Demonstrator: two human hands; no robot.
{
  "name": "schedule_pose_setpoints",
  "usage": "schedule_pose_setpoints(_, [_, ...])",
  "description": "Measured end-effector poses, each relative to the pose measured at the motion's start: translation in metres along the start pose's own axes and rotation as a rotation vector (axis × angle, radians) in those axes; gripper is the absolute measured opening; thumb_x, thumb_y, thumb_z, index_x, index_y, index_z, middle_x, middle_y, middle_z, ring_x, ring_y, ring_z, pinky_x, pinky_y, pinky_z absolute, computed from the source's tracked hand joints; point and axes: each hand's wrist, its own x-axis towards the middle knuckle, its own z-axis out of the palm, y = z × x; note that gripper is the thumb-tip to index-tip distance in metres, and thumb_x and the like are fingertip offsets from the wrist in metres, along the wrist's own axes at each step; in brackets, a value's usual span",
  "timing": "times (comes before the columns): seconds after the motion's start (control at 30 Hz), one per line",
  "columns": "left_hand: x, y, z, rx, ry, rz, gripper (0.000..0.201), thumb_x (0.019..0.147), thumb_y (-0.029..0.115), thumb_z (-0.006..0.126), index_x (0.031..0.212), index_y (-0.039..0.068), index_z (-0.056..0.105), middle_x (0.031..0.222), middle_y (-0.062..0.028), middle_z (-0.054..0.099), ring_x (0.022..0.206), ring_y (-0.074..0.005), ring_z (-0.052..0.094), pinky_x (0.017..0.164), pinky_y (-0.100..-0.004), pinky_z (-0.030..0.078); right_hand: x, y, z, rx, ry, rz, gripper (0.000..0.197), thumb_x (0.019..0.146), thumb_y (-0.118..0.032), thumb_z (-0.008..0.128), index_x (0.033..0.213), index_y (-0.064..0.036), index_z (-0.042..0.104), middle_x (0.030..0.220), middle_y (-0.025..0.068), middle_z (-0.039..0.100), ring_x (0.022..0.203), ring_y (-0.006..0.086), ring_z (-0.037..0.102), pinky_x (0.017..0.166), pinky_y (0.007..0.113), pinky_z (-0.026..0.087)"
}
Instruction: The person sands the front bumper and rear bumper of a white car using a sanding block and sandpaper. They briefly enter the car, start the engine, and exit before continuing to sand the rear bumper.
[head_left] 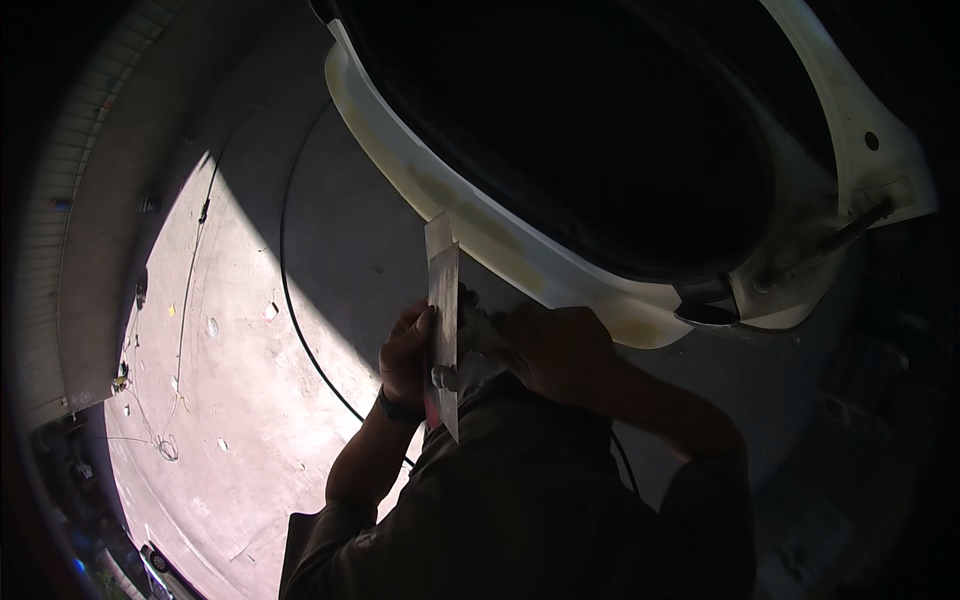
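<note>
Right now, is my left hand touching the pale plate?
Touching. The head view shows your left hand closed against the left edge of the pale plate, with no gap between them.

No text, label, brand, number or sign can be read.
</note>
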Motion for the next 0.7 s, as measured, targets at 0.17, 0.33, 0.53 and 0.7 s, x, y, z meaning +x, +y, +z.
schedule_pose_setpoints(0.17, [0.000,-0.019,0.009,-0.004,-0.062,-0.107,0.030,0.095,0.033,0.064,0.089,0.004,0.058,0.094,-0.0089,0.050,0.093,-0.0230,0.049,0.074,-0.0313,0.047,-0.005,0.046,0.012,0.607,-0.218,0.153,0.053,0.099,-0.050,0.060,0.126,-0.0055,0.065,0.120,0.0158,0.069,0.112,0.0305,0.067,0.093,0.043,0.054])
schedule_pose_setpoints(0.33, [0.003,-0.036,0.008,-0.044,-0.038,-0.016,0.037,0.093,0.026,0.065,0.116,-0.003,0.062,0.101,-0.0108,0.068,0.088,-0.0183,0.065,0.078,-0.0295,0.053,-0.005,0.063,0.012,0.867,-0.233,-0.024,0.068,0.095,-0.052,0.065,0.141,-0.0034,0.054,0.122,0.0198,0.068,0.119,0.0312,0.064,0.100,0.044,0.051])
schedule_pose_setpoints(0.53, [-0.003,-0.040,0.015,-0.079,0.066,-0.008,0.038,0.099,0.017,0.057,0.131,-0.004,0.058,0.104,-0.0132,0.071,0.090,-0.0198,0.069,0.080,-0.0321,0.057,-0.020,0.046,-0.016,0.587,-0.288,0.147,0.068,0.094,-0.036,0.072,0.150,-0.0079,0.045,0.120,0.0163,0.069,0.114,0.0294,0.067,0.097,0.044,0.055])
schedule_pose_setpoints(0.7, [-0.006,-0.035,0.025,-0.006,0.180,-0.134,0.036,0.102,0.021,0.056,0.128,-0.004,0.059,0.104,-0.0115,0.071,0.089,-0.0170,0.069,0.079,-0.0303,0.057,-0.022,0.044,-0.013,0.352,-0.065,-0.155,0.079,0.096,-0.043,0.068,0.158,-0.0102,0.033,0.092,0.0157,0.073,0.075,0.0298,0.073,0.070,0.041,0.059])
